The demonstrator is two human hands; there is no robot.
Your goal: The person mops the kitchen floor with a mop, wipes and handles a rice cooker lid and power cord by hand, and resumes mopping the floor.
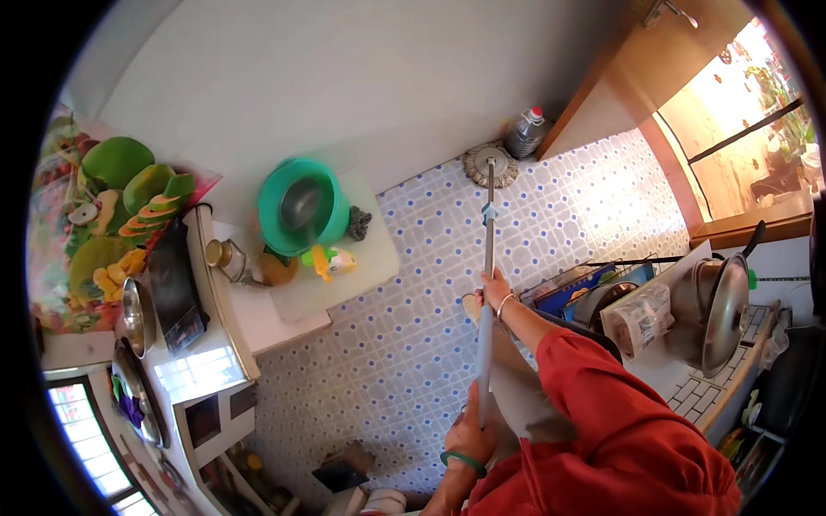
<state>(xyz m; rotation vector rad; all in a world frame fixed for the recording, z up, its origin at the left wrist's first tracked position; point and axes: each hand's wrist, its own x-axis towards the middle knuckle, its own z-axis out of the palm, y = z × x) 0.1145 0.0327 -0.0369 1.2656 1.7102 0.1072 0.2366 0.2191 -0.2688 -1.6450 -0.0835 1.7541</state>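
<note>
Both my hands are wrapped round the long grey handle of a mop (490, 249). My left hand (470, 430), with a green bangle at its wrist, grips the handle's lower end close to my body. Further up, my right hand (496, 290), wearing a thin bracelet, closes on the pole. The mop's round, stringy head (491, 166) lies on the tiled floor (430, 258) by the white wall. Right beside it stands a large clear bottle (526, 133) with a red cap; whether they touch I cannot tell.
A green basin (266, 206) and a yellow-topped bottle (331, 261) are on a pale slab at left. To the right, a rack holds a lidded steel pot (695, 314). A wooden door (615, 82) stands open at the upper right.
</note>
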